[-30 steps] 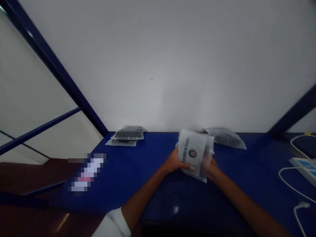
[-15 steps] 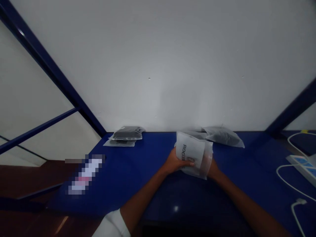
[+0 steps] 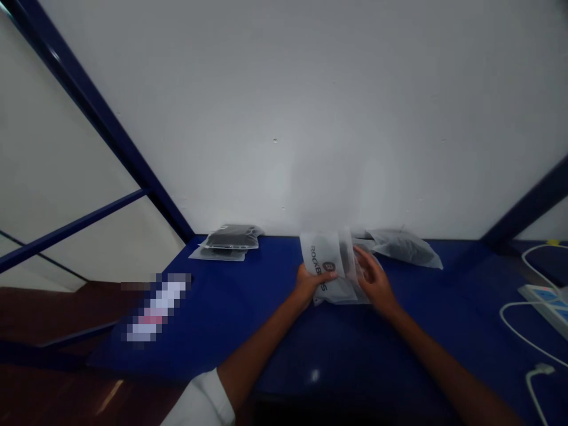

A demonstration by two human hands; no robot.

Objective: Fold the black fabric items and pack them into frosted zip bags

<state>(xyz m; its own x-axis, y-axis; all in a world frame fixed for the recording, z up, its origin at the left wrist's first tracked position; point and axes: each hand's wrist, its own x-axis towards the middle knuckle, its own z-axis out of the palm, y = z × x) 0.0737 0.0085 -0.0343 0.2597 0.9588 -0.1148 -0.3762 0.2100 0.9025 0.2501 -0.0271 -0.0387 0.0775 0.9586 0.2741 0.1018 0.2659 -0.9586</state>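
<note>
A white frosted plastic pouch (image 3: 331, 266) with black lettering lies low over the blue table (image 3: 248, 307), near its middle back. My left hand (image 3: 308, 283) grips the pouch's left edge, thumb on top. My right hand (image 3: 373, 278) rests on the pouch's right part, fingers spread over it. A grey pouch with dark contents (image 3: 406, 247) lies just behind and to the right, against the wall.
Two stacked pouches with dark contents (image 3: 228, 241) lie at the back left. A blurred-out patch (image 3: 155, 310) sits on the table's left side. A white power strip (image 3: 548, 302) and white cables (image 3: 528, 337) lie at the right edge. Blue frame posts flank the white wall.
The pouch has gone from held up and tilted to lower and flatter on the table, shifted slightly left. My right hand has come from behind it onto its top.
</note>
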